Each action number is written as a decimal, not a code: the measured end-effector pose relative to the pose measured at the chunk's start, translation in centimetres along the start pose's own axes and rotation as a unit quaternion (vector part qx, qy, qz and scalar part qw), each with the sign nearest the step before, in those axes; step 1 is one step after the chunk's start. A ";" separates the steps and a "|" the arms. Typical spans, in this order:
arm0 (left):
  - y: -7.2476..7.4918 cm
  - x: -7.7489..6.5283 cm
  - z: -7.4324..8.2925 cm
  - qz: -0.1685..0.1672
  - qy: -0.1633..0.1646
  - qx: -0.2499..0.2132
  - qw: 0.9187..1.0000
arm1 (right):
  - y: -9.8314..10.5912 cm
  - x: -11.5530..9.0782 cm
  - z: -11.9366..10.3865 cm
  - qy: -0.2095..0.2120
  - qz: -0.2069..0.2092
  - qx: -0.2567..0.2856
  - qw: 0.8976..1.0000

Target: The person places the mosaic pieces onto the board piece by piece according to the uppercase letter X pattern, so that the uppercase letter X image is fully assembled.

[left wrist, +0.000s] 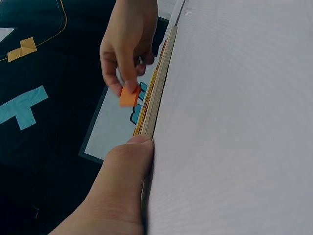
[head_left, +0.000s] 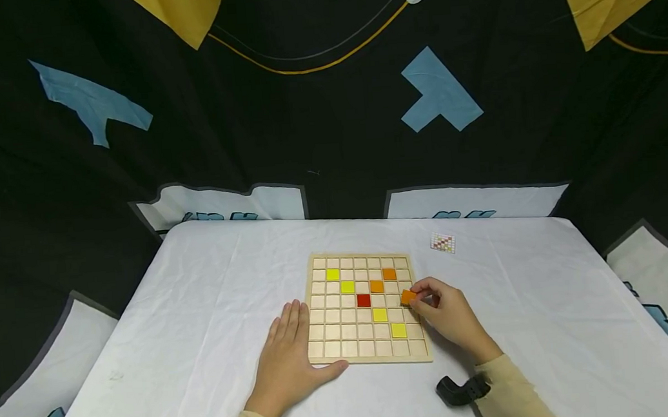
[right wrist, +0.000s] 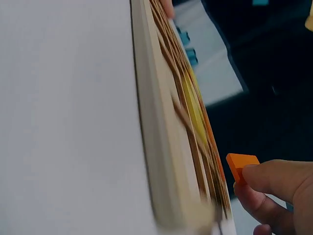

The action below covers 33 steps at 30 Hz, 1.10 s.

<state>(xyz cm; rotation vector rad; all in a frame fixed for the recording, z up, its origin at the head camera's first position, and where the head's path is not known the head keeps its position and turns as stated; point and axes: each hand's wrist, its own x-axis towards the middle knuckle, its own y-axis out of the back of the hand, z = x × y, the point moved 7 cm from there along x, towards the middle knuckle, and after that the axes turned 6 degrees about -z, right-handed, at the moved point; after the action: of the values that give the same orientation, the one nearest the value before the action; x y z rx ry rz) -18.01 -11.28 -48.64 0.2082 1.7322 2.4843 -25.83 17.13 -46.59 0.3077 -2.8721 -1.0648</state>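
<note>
A wooden grid board (head_left: 374, 361) lies on the white table, most of its cells a pale wood colour. Set among them are yellow tiles (head_left: 379, 315), orange tiles (head_left: 377, 286) and one red tile (head_left: 364, 300). My right hand (head_left: 448, 313) pinches an orange square tile (right wrist: 242, 164) between thumb and fingers, held above the board's right side. On the left, my left hand (head_left: 288, 354) lies flat with straight fingers along the board's left edge. Its thumb (left wrist: 129, 154) touches the board's near edge in the left wrist view.
A small card with a coloured grid pattern (head_left: 443, 243) lies on the table beyond the board's far right corner. White cloth (head_left: 200, 295) covers the table. Behind it hangs a black curtain (head_left: 306, 139) with blue and yellow shapes.
</note>
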 end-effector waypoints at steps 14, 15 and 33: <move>-0.1 0.0 0.0 -0.012 0.001 0.004 1.000 | -5.9 0.8 -5.0 0.066 -0.040 -0.010 0.997; 0.0 0.0 0.0 -0.012 0.001 0.004 1.000 | -6.2 0.8 -5.2 0.072 -0.041 -0.015 0.996; 0.1 0.0 0.0 -0.014 0.001 0.002 1.000 | -8.0 1.1 -6.8 0.117 -0.037 -0.094 0.988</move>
<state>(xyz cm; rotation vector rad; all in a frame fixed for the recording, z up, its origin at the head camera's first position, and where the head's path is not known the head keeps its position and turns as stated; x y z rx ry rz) -17.97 -11.32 -48.54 0.1807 1.7284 2.4631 -24.76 6.63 -46.67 0.4932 -2.5512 -1.2125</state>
